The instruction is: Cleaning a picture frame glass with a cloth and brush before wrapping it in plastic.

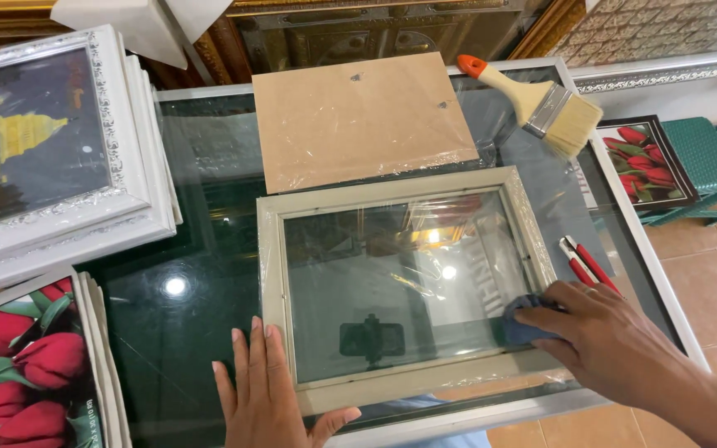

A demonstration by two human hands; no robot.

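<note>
My right hand (616,340): fingers curled over a blue cloth (518,325), pressed on the glass at the lower right corner of the frame (400,286); my left hand (263,390): flat, fingers spread, holding nothing, bracing the frame's lower left edge; best wiped with even pressure, frame kept pinned; frame pale, plastic-wrapped, lying flat on the glass table (201,274), brown backing board (358,116) just above.

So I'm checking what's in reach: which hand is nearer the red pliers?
Right. The right hand lies just below the red pliers, pressing a blue cloth on the frame's glass. The left hand is far across, at the frame's bottom-left corner.
</note>
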